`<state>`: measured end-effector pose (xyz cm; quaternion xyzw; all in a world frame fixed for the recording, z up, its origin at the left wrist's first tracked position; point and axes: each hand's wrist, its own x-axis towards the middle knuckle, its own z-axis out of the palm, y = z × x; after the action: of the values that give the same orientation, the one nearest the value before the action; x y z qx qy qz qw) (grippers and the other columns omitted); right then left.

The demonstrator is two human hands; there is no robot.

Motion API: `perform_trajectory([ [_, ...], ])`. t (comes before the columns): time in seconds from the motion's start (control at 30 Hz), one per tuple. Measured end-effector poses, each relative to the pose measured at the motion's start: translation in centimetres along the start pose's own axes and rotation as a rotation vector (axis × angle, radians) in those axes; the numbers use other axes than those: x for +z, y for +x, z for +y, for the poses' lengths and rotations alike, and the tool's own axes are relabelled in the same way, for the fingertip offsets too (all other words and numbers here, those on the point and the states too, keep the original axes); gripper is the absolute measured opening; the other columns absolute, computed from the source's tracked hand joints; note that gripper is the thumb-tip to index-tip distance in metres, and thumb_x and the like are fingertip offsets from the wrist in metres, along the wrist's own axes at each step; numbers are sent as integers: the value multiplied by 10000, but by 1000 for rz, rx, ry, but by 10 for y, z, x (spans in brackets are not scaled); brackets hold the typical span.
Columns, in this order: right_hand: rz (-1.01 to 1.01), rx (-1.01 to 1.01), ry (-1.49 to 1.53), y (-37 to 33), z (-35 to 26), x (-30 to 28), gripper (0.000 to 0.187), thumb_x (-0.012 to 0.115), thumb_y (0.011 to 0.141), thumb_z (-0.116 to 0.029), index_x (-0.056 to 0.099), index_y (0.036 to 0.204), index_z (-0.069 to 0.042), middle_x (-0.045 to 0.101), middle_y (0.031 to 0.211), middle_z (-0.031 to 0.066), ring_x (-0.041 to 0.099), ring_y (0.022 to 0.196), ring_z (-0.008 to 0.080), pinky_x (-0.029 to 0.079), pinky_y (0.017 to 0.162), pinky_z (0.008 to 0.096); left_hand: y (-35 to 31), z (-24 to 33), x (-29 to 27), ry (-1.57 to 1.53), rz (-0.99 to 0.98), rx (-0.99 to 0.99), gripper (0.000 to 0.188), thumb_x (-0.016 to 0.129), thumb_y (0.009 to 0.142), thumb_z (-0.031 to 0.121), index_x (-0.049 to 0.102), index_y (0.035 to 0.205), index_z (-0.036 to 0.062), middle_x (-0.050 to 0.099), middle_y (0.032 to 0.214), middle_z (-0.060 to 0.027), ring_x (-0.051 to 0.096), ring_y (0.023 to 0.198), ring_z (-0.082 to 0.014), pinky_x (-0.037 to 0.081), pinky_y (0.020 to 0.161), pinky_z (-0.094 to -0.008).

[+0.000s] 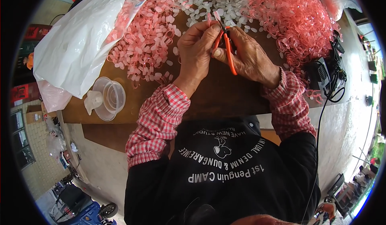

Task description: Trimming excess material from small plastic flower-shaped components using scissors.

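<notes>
Both hands are raised close together over the brown table (237, 98), in front of the loose plastic pieces. My left hand (194, 48) is closed, with a small pink plastic piece (209, 18) pinched between thumb and fingertips. In my right hand (251, 56) is a pair of side cutters (229, 53) with orange handles. Its dark jaws point up and left, right beside the pinched piece. A pale oval tip shows at the jaws; I cannot tell whether they touch it. My right fingers wrap round the handles and partly hide them.
Pink looped pieces lie in a left heap (142, 46) and a larger right heap (287, 18). Whitish oval bits (225, 4) spread between them. A white plastic bag (76, 48) and a clear round tub (116, 98) stand left. Black cables (335, 70) hang at the right edge.
</notes>
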<state>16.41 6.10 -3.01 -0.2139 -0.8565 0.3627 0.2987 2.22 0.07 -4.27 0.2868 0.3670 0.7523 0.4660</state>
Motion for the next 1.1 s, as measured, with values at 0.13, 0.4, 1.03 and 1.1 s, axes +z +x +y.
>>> perform_trajectory([
  [0.13, 112, -62, -354, 0, 2, -10, 594, 720, 814, -452, 522, 1082, 39, 556, 882, 198, 607, 727, 361, 498, 621, 430, 2, 6, -1, -112, 16, -179, 142, 683, 898, 136, 669, 972, 16, 661, 873, -18, 587, 729, -66, 487, 649, -227],
  [0.4, 92, -49, -532, -1, 5, -14, 686, 728, 759, -531, 513, 1115, 14, 559, 942, 176, 608, 805, 340, 475, 692, 426, 4, 11, -8, -254, -158, -415, 149, 669, 913, 199, 657, 944, 53, 635, 854, 10, 516, 699, -74, 425, 594, -246],
  [1.03, 131, -22, -582, -3, -1, -14, 395, 710, 822, -395, 563, 842, -29, 597, 746, 126, 623, 626, 335, 479, 513, 432, 8, 13, -15, -212, -215, -538, 168, 673, 913, 252, 645, 919, 87, 567, 823, 36, 496, 693, -87, 371, 610, -229],
  [1.1, 87, 22, -626, -4, 1, -14, 384, 688, 846, -388, 553, 785, -35, 581, 699, 132, 615, 612, 339, 464, 502, 430, 7, 14, -16, -180, -204, -511, 163, 678, 910, 245, 649, 921, 85, 578, 834, 35, 511, 710, -82, 388, 622, -226],
])
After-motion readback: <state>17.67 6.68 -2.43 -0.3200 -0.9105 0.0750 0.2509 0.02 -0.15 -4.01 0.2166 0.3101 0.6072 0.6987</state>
